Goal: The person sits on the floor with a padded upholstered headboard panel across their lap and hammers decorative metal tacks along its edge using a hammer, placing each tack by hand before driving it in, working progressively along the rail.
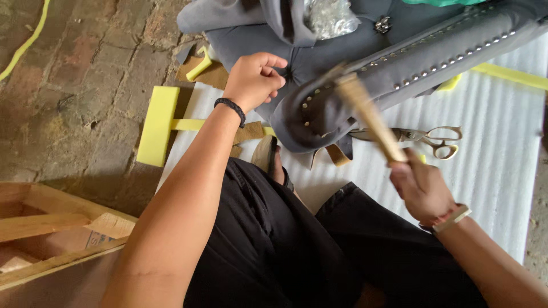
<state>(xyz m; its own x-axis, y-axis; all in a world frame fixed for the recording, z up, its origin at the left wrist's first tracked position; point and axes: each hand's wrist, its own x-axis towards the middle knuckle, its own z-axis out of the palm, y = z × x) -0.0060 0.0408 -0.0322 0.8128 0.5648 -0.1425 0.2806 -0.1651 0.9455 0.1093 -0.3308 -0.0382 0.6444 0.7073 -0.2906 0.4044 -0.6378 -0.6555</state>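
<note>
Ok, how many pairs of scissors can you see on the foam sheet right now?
1. The scissors lie on the white foam sheet, just beyond the right hand, blades partly behind the hammer handle. The grey upholstery could hide others.

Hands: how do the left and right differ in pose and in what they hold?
The left hand is loosely curled against the grey studded upholstery, with nothing visible in its grip; the right hand is closed on a wooden hammer handle. The left looks sharp, the right's tool is motion-blurred. The left wrist wears a black braided band, the right a watch. Both arms are bare.
</note>
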